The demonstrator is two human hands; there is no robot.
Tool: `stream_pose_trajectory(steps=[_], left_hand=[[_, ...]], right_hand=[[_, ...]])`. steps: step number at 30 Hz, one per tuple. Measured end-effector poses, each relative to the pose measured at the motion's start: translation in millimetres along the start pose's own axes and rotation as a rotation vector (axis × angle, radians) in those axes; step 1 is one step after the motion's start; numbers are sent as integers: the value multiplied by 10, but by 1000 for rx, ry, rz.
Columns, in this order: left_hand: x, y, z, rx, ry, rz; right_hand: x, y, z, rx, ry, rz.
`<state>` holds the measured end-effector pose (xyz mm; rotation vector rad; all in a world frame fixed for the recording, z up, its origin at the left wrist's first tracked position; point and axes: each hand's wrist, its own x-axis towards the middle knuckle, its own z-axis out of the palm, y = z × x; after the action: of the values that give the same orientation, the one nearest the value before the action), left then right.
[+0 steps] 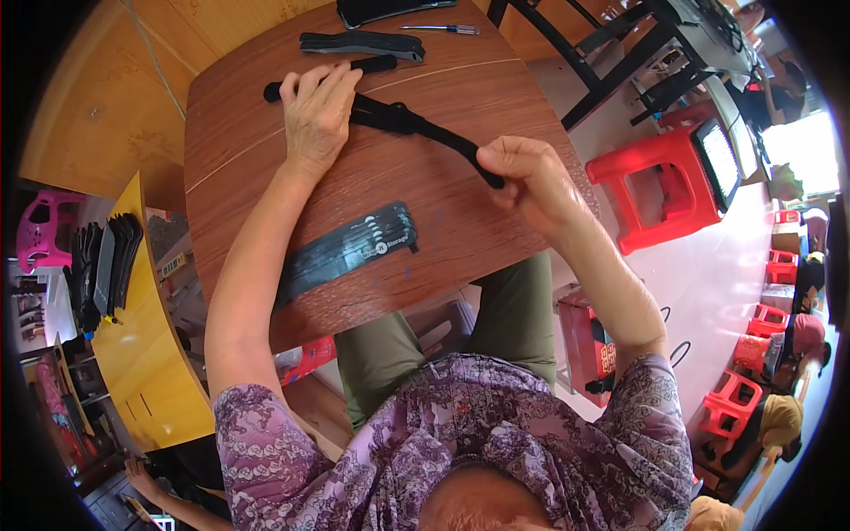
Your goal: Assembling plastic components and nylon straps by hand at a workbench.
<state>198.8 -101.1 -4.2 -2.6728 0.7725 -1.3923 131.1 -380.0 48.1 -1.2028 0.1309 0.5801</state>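
Observation:
A long black strap (434, 133) lies slantwise across the wooden table. My left hand (319, 111) is closed over its far left part, fingers bent around the black fabric, with short ends sticking out on both sides. At the strap's right end, my right hand (531, 177) pinches it between thumb and fingers, holding that length fairly straight. A small bulge, perhaps a fold or loop, shows midway along the strap. Nearer to me, apart from both hands, lies a flat dark printed package (350, 252) with white markings.
A folded grey-black strap (363, 44), a black item (390, 11) and a thin screwdriver (440, 29) lie at the table's (496, 97) far side. Red stool (660, 181) stands right of it; a yellow board (142, 354) with dark straps (115, 257) stands left. Other people sit far right.

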Motion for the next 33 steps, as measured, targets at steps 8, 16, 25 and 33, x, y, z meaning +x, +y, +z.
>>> stream_pose_trajectory(steps=[8, 16, 25, 33], left_hand=[[307, 562, -765, -1164, -725, -1403], [220, 411, -761, -1348, -714, -1376], [210, 343, -993, -1405, -630, -1455], [296, 305, -1009, -1355, -663, -1371]], right_hand=[[-95, 267, 364, -466, -82, -317], [-43, 322, 687, -795, -199, -416], [658, 292, 644, -737, 57, -534], [862, 379, 780, -910, 74, -727]])
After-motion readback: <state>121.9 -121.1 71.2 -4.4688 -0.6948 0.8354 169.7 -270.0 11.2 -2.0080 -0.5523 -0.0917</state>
